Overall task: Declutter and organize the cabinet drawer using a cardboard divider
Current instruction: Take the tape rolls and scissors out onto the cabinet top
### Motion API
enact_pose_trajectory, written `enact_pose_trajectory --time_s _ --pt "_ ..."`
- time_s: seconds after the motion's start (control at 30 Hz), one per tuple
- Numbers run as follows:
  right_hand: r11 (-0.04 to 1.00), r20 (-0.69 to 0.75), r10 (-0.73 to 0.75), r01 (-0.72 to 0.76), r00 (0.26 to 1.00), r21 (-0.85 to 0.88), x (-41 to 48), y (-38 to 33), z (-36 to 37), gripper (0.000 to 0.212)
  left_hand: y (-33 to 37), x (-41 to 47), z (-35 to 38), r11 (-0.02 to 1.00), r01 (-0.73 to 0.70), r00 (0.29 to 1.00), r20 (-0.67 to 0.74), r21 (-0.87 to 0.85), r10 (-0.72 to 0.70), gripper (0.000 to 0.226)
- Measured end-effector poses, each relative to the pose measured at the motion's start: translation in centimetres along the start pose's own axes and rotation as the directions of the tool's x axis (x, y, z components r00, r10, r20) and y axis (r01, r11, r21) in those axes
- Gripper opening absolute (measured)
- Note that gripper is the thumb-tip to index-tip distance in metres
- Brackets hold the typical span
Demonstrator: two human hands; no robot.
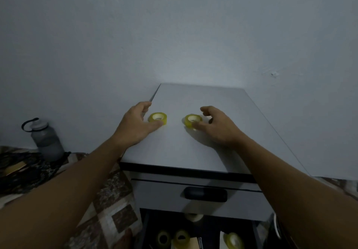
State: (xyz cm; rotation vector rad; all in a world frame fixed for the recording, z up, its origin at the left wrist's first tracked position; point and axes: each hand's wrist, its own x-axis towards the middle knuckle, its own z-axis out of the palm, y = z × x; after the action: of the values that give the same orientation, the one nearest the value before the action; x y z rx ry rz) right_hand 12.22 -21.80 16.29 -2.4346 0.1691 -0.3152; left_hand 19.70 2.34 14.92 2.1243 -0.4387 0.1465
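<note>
Left hand: the left hand point(135, 126) lies on the white tabletop point(213, 151) of the cabinet, near its left edge. Its thumb touches the near side of the left tape roll point(157, 118). Its fingers are loosely curved and stand apart from the roll on the far left side.
Right hand: the right hand point(219, 128) sits just right of the right tape roll point(191, 121). Its thumb lies against the roll's near edge and its fingers curl over the far right side. I cannot tell whether it pinches the roll or only touches it.
Tape rolls on top: both are yellow with pale cores and sit side by side mid-tabletop, apart from each other, between the two hands.
Upper drawer: the upper drawer point(155, 196) is closed and has a black handle point(205, 194) in the middle of its front.
Lower drawer: the lower drawer point(166, 221) is pulled out toward the near side, and its inside is dark.
Drawer contents: two yellow rolls point(163, 238) lie close together at the left, another yellow roll point(234, 241) lies at the right, and a whitish roll point(193, 216) sits farther back.
Cardboard: a pale cardboard piece point(194, 244) lies in the lower drawer between the yellow rolls and is cut off by the frame edge.
Left of cabinet: a grey water bottle point(46, 140) with a black loop stands against the wall, with black cords point(29, 173) near it on a patterned floor point(114, 200).
</note>
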Motion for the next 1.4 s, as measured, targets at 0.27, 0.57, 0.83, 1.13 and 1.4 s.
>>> enact_pose_trajectory --time_s 0.27,0.57,0.83,1.13,1.4 --pt "0.990 -0.078 -0.007 0.017 0.997 0.137 -11.4 -0.3 -4.6 0.017 4.3 -10.0 -2.2 0.971 -0.146 0.986 -0.111 -0.189 0.127 0.017" --pt "0.879 0.115 0.222 -0.250 0.968 0.406 -24.2 4.5 -0.1 0.008 1.2 -20.9 4.4 0.974 0.106 0.959 0.280 -0.201 -0.046 0.011" --pt "0.849 0.190 0.452 -0.486 0.871 0.209 -25.3 13.8 10.5 0.033 -9.0 -22.4 10.9 0.952 0.288 0.855 0.420 0.104 -0.305 0.045" --pt "0.814 0.081 0.573 -0.578 0.816 0.063 -24.2 16.4 15.5 0.062 -14.0 -21.7 16.2 0.908 0.376 0.823 0.383 0.185 -0.419 0.069" --pt "0.802 0.077 0.596 -0.588 0.799 -0.103 -22.4 17.8 17.5 0.050 -15.6 -21.4 18.1 0.901 0.304 0.840 0.359 0.309 -0.406 0.067"
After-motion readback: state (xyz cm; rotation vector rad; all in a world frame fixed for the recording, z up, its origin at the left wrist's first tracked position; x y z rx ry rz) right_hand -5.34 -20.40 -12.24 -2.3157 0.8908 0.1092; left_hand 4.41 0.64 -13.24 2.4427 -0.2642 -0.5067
